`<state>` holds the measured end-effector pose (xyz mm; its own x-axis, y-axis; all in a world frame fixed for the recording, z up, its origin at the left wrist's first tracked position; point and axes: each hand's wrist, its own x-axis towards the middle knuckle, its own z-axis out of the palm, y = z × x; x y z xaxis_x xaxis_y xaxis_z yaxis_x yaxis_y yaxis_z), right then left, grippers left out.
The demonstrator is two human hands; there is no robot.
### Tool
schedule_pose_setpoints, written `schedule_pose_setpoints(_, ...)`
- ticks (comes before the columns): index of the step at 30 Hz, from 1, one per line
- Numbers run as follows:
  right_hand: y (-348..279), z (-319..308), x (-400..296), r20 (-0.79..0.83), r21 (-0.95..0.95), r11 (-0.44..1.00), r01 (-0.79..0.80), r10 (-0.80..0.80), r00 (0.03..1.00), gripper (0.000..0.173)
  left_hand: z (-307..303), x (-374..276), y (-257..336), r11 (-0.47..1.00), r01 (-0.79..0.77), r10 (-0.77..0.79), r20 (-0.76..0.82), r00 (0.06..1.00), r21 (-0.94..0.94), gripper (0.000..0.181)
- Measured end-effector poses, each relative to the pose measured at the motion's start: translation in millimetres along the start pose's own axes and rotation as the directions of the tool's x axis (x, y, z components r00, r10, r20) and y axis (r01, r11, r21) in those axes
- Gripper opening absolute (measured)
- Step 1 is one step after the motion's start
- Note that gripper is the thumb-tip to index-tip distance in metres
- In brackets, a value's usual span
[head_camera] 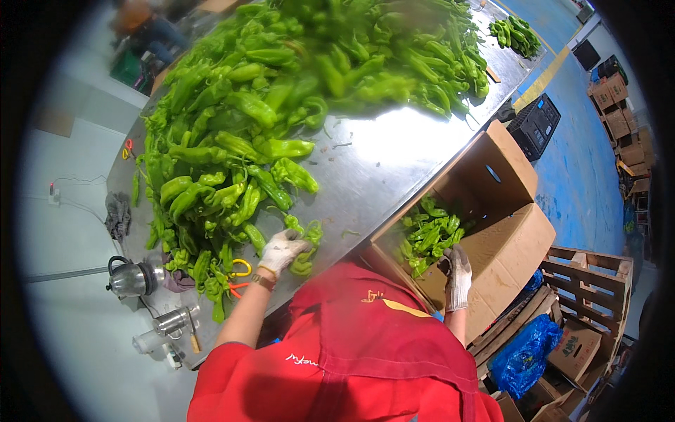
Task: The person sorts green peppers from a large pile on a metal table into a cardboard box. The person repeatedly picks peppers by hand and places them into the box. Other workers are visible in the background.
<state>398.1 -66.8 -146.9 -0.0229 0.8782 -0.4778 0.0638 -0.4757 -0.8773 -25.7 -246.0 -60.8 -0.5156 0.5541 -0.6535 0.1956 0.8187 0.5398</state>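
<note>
My left hand (283,252), in a white knit glove, is over the near edge of a big heap of long green peppers (248,105) on a metal table (364,184). Its fingers are closed around a curled green pepper (302,262), and others touch the fingertips. My right hand (457,274), gloved too and dark at the fingers, reaches into an open cardboard box (503,264) beside the table. Green peppers (435,232) lie in the box just past its curled fingers. Whether that hand grips anything is hard to tell.
Scissors with yellow and orange handles (241,268) lie by my left wrist. A metal kettle (129,277) and a steel cup (171,323) stand at left. A black crate (533,126) and a wooden pallet (588,271) are at right. Another person (153,31) is at the far left.
</note>
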Motion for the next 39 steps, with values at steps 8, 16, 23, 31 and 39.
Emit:
schedule_pose_setpoints(8, -5.5, -11.1, -6.2, -0.019, 0.022, 1.0, -0.011, 0.012, 1.0, 0.049, -23.2, 2.5, 12.6, 0.998, -0.056, 0.058, -0.066, 0.996, 0.041, 0.054)
schedule_pose_setpoints(16, -6.6, -18.2, -13.6, -0.045, 0.063, 0.996, -0.059, 0.061, 0.997, 0.05, 23.8, 2.1, 119.1, 0.761, -0.641, 0.641, -0.037, 0.766, -0.1, 0.03)
schedule_pose_setpoints(23, -16.4, 8.9, -15.0, 0.033, 0.017, 0.999, -0.031, 0.031, 0.999, 0.047, 90.3, -19.6, 204.2, 0.533, -0.81, 0.845, 0.191, 0.499, -0.244, 0.032)
schedule_pose_setpoints(31, 17.4, -6.4, -11.7, 0.015, -0.161, 0.987, -0.024, 0.026, 1.0, 0.039, -7.0, 78.5, 103.4, 0.323, -0.618, 0.919, -0.082, 0.386, 0.717, 0.041)
schedule_pose_setpoints(39, -15.1, 31.2, -9.0, 0.124, -0.03, 0.999, -0.026, 0.03, 0.992, 0.036, -75.9, 138.7, 62.7, 0.121, -0.376, 0.644, 0.215, 0.734, 0.919, 0.06)
